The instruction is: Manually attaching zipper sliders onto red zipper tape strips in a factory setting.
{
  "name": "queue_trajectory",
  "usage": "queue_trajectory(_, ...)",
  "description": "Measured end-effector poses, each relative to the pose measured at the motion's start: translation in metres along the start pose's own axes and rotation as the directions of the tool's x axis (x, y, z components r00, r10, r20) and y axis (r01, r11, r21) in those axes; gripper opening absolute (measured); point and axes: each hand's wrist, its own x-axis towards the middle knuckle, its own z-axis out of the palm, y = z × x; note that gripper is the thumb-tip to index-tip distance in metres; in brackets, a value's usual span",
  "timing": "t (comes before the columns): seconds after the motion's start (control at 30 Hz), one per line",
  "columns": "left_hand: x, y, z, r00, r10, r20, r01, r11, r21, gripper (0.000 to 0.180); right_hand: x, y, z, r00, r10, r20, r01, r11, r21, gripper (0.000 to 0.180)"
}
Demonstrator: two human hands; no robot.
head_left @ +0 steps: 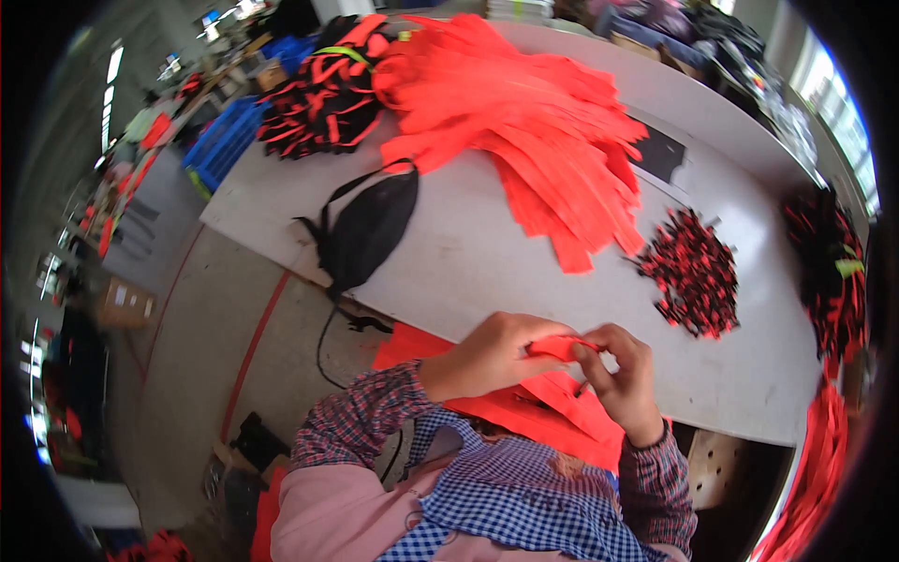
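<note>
Above my lap, at the table's near edge, both hands meet on a red fabric strip (554, 347). My left hand (492, 354) pinches it from the left, fingers closed. My right hand (621, 379) grips its other end between thumb and fingers. Wider red fabric strips (552, 421) lie across my lap below the hands. A small dark bit shows by the right fingers, too small to name. Beyond the right hand, a heap of small black-and-red pieces (691, 273) sits on the white table (449, 272).
A big fan of red strips (524, 112) covers the table's far middle, beside a tied black-and-red bundle (323, 103). A black cloth bag (370, 229) with straps hangs over the left edge. Another bundle (826, 267) and long red strips (813, 468) hang at the right.
</note>
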Motion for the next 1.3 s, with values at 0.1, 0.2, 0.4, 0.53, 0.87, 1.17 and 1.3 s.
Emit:
queue_trajectory(0.1,-0.009,-0.002,0.0,0.999,-0.011,-0.036,0.003,0.979,-0.204,0.025,-0.009,0.005,0.006,0.994,0.098,-0.042,-0.093,0.99,0.106,0.007)
queue_trajectory(0.2,-0.012,0.0,0.006,0.996,-0.001,-0.087,-0.013,0.987,-0.159,0.025,-0.009,0.005,0.006,0.986,0.152,-0.062,-0.144,0.982,0.119,0.013)
queue_trajectory(0.4,-0.009,0.002,0.016,0.95,0.121,-0.288,-0.15,0.986,-0.079,0.014,-0.004,0.013,0.004,0.999,0.039,0.029,-0.041,0.997,0.071,0.021)
queue_trajectory(0.53,-0.01,0.004,0.027,0.88,0.277,-0.385,-0.24,0.96,0.141,0.011,-0.012,0.022,0.016,0.997,0.062,-0.04,-0.052,0.976,0.213,0.027)
queue_trajectory(0.87,-0.005,0.008,0.05,0.941,0.264,-0.213,-0.294,0.948,-0.125,0.025,-0.031,0.018,0.029,0.833,0.539,-0.127,-0.224,0.538,0.813,0.025)
queue_trajectory(1.17,-0.01,-0.003,0.028,0.946,-0.143,-0.292,0.116,0.987,-0.107,0.015,-0.029,0.187,-0.05,0.905,0.007,-0.425,-0.291,0.738,-0.608,0.033)
queue_trajectory(1.3,-0.009,-0.008,0.037,0.959,-0.186,-0.216,0.151,0.974,-0.171,0.017,-0.041,0.226,-0.081,0.801,0.149,-0.58,-0.573,0.476,-0.668,0.034)
